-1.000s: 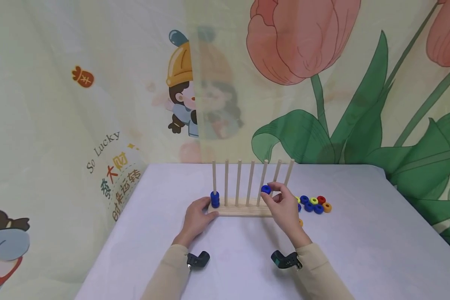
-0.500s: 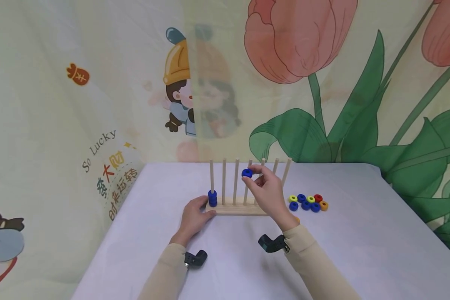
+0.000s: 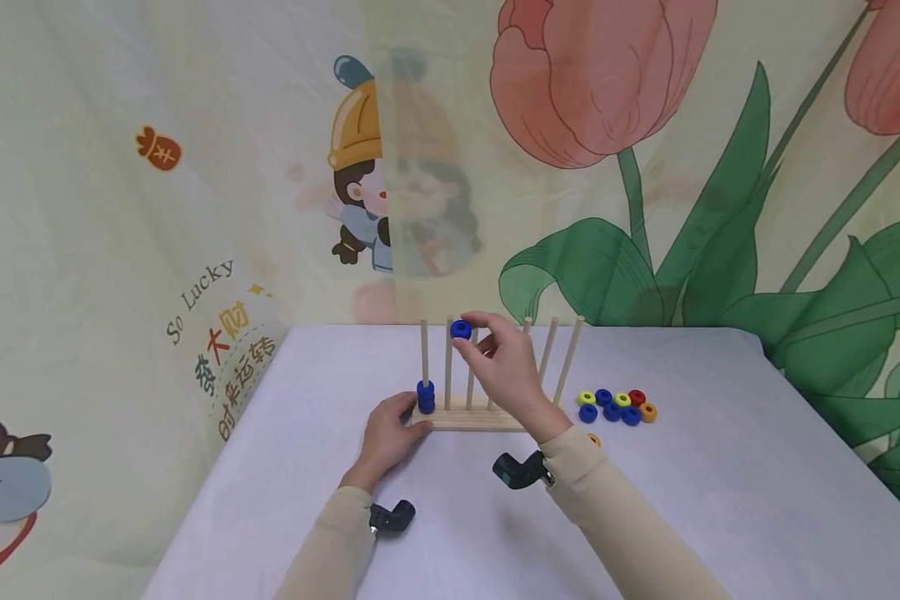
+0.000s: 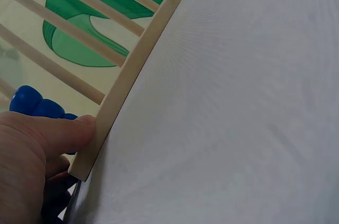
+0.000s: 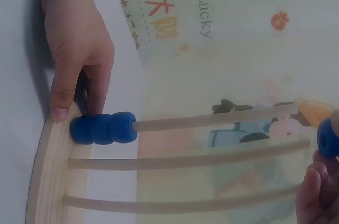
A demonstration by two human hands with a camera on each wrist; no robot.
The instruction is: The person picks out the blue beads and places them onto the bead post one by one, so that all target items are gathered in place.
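The right hand [image 3: 506, 367] pinches a blue bead [image 3: 461, 330] aloft; the left hand [image 3: 388, 432] grips the peg rack [image 3: 465, 421].
With the rack on the white bench [image 3: 720, 483] as clock centre, the bead sits at 11 o'clock, near the peg tops, between thumb and forefinger, the right forearm slanting in from 5; at 8 o'clock, the left thumb presses the base beside three stacked blue beads [image 3: 425, 397], while loose beads [image 3: 612, 412] lie around 3 to 4.

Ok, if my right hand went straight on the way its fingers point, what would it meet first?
Probably the second peg from the left, seen beside the blue bead your right hand pinches; depth is unclear, so the bead might pass above.
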